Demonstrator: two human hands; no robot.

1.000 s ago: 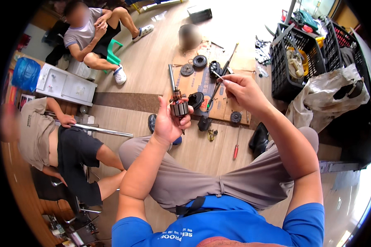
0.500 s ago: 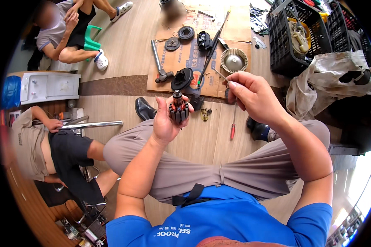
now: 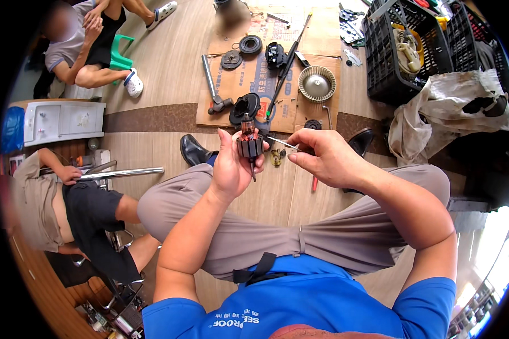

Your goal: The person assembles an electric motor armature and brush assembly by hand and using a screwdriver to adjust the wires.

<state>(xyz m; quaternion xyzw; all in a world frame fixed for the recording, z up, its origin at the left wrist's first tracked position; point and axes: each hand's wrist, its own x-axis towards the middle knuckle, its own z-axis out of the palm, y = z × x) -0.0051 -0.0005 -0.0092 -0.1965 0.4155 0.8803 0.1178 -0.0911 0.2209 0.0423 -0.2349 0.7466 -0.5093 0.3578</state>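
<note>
My left hand (image 3: 234, 166) grips a motor armature (image 3: 250, 146) upright, its copper windings showing at the top and its thin shaft hanging below. My right hand (image 3: 320, 159) pinches a slender metal tool (image 3: 281, 143), with the tip pointing left beside the armature; I cannot tell whether it touches. Just beyond them on the flattened cardboard (image 3: 285, 107) lie a black round housing (image 3: 244, 105), a silver fan wheel (image 3: 316, 83), a black part (image 3: 275, 55), dark discs (image 3: 250, 44) and a long metal bar (image 3: 212, 79). A yellowish small part (image 3: 277, 157) rests on the floor below.
Black crates (image 3: 393, 56) and a stained cloth bag (image 3: 447, 113) stand at right. A seated person (image 3: 73, 51) is at upper left. Another person (image 3: 45, 203) at left holds a chrome tube (image 3: 121, 173). A red-handled screwdriver (image 3: 314, 183) lies partly hidden behind my right hand.
My right hand has come down and inward, bringing the tool close to the armature. The armature is tipped more upright in my left hand. The view has shifted, showing the fan wheel.
</note>
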